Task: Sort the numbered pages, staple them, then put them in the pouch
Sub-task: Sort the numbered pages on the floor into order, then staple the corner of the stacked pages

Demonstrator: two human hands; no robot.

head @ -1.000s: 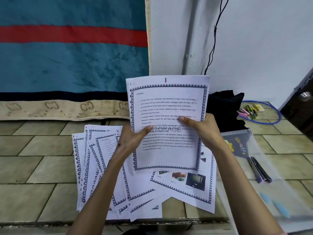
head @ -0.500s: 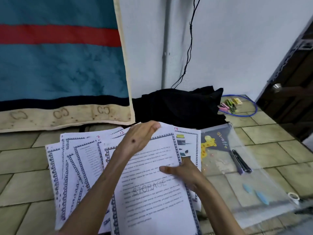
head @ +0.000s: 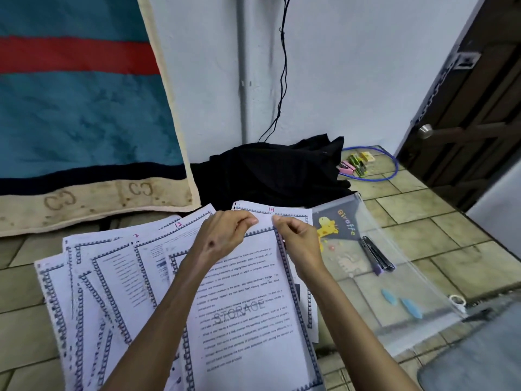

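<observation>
At STORAGE page's (head: 248,306) far edge: both hands pinch it.
Left hand (head: 222,235): fingers gripping.
Right hand (head: 298,241): likewise.
Long axis: runs away from person.

head view | looks forward-down | close over pages (head: 248,306) | single view
</observation>
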